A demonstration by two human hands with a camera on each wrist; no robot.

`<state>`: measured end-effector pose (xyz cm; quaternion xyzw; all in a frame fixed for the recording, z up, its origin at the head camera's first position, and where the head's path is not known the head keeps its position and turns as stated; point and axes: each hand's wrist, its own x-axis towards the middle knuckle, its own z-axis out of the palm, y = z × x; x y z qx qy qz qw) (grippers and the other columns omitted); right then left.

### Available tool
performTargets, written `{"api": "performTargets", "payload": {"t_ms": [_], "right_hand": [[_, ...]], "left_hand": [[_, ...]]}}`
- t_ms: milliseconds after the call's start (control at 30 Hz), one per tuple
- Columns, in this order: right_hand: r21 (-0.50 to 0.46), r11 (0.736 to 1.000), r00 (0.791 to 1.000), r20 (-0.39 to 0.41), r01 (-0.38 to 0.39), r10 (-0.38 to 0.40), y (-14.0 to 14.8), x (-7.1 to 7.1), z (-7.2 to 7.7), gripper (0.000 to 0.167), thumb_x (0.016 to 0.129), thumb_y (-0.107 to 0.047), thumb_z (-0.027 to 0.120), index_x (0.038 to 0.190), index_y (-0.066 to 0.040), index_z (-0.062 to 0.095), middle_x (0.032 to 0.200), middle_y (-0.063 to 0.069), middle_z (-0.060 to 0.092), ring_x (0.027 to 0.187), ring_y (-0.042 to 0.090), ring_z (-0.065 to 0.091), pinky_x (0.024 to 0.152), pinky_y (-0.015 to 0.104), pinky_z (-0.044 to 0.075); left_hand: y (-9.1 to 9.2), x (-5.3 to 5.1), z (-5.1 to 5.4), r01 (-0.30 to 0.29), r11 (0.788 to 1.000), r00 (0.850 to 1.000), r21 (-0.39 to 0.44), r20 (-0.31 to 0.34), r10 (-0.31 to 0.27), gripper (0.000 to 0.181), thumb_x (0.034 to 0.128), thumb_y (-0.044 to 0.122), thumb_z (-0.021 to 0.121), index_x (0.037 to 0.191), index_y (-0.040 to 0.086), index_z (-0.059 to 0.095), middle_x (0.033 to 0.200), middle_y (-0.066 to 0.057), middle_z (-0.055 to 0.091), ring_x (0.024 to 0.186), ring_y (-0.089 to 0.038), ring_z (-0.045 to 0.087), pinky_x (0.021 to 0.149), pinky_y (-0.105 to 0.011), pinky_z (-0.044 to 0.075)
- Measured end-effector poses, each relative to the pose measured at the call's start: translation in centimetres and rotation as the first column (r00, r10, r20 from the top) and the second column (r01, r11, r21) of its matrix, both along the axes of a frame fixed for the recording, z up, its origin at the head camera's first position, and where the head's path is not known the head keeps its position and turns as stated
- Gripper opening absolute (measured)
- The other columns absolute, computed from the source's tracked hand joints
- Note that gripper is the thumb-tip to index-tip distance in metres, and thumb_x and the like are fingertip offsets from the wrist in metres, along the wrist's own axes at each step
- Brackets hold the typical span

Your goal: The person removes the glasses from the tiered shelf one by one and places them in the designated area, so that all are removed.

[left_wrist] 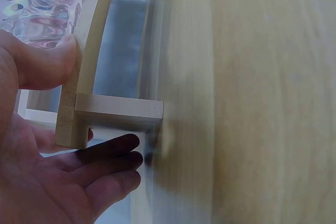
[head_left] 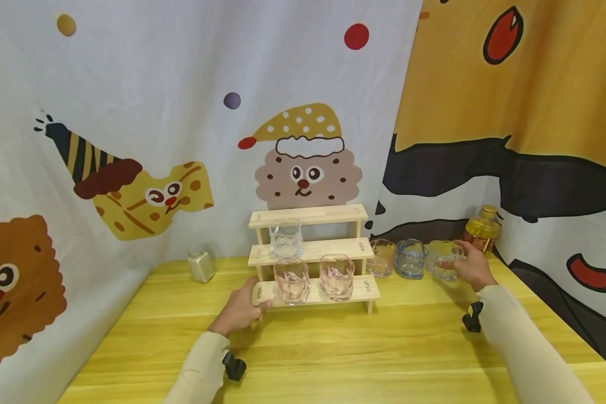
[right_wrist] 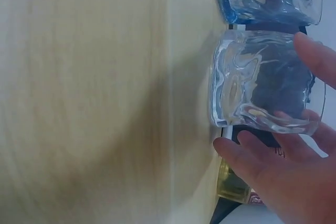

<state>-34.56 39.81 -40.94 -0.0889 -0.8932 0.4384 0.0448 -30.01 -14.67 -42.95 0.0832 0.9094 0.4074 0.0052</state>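
Observation:
At the left end of the lowest step of a three-tier wooden rack (head_left: 313,251), my left hand (head_left: 239,307) holds the board. In the left wrist view the thumb (left_wrist: 50,66) presses its top, with fingers beneath. Two pink-tinted glasses (head_left: 291,283) stand on that step, and a clear glass (head_left: 286,240) stands on the middle one. My right hand (head_left: 472,266) is around another clear glass (right_wrist: 265,82) on the table, thumb on one side and fingers on the other. Left of it stand a bluish glass (head_left: 411,259) and a pinkish glass (head_left: 382,258).
A bottle of yellow oil (head_left: 482,230) stands behind my right hand. On the left, a small jar of pale contents (head_left: 201,265) sits near the back edge of the wooden table (head_left: 333,353). A printed cloth (head_left: 182,67) hangs right behind the rack.

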Motion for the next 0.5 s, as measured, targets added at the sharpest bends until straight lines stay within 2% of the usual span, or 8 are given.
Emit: {"api": "performTargets", "payload": {"t_ms": [333, 500], "right_hand": [[0.032, 0.997, 0.997, 0.025, -0.074, 0.073, 0.60, -0.71, -0.18, 0.103, 0.090, -0.032, 0.074, 0.160, 0.000, 0.005, 0.159, 0.038, 0.019, 0.141, 0.062, 0.022, 0.108, 0.071, 0.033], [0.042, 0.994, 0.994, 0.034, -0.104, 0.103, 0.86, -0.67, -0.08, 0.103, 0.091, -0.033, 0.073, 0.160, 0.000, 0.004, 0.159, 0.038, 0.018, 0.141, 0.063, 0.020, 0.108, 0.072, 0.032]], "left_hand": [[-0.09, 0.06, -0.10, -0.010, 1.000, 1.000, -0.017, -0.005, 0.010, 0.063, 0.0913, 0.019, 0.074, 0.144, 0.002, 0.044, 0.102, -0.013, 0.067, 0.074, -0.018, 0.058, 0.068, -0.031, 0.046], [-0.09, 0.13, -0.07, -0.002, 1.000, 1.000, -0.002, -0.001, 0.002, 0.063, 0.0920, 0.018, 0.073, 0.145, 0.002, 0.043, 0.093, -0.012, 0.066, 0.065, -0.018, 0.059, 0.062, -0.031, 0.047]]}}
